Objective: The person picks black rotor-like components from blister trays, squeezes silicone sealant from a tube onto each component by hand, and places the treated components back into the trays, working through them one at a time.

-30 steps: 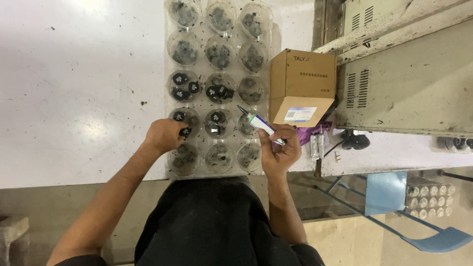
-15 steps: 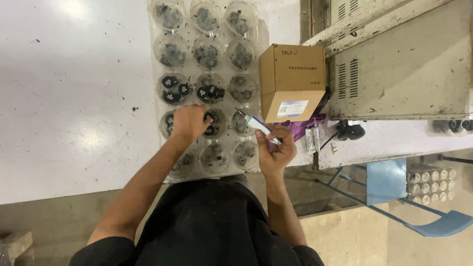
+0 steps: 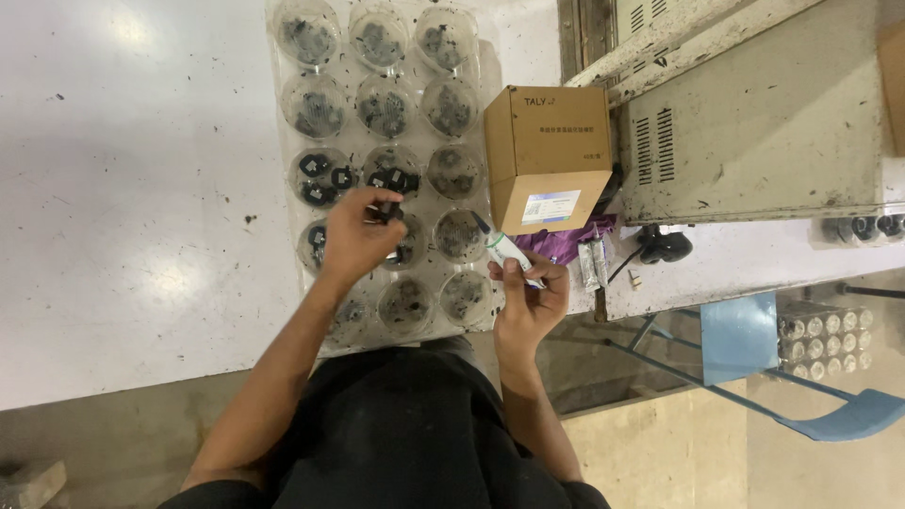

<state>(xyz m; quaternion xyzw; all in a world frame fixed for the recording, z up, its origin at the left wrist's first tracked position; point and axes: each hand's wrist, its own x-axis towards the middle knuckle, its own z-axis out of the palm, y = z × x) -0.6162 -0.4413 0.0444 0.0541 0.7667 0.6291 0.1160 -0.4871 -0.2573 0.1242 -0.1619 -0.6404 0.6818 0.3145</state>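
A small black moulded part (image 3: 388,213) is pinched between the fingertips of the left hand (image 3: 358,236), directly above the clear plastic blister tray (image 3: 287,207), which lies flat on the white, dirt-speckled worktable (image 3: 132,188). The tray has 3 columns and 5 rows of round cups; the part sits over the middle column, between the 3rd and 4th rows counted from the far edge, and whether it touches the tray cannot be told. The cups hold dark pieces, with distinct black parts showing in the 3rd row, just far of the left hand. The right hand (image 3: 528,306), to the right at the near edge of the table, is closed around a slim white tube with a green band and dark pointed tip (image 3: 502,248), the tip angled far-left toward the tray. Just beyond that tip stands a brown cardboard box with a white label (image 3: 547,151), touching the tray's right edge. A purple wrapper (image 3: 566,240) lies near the box's near side. Farther right is a grey metal cabinet with vent slots (image 3: 754,123), and below, a blue chair (image 3: 754,339).
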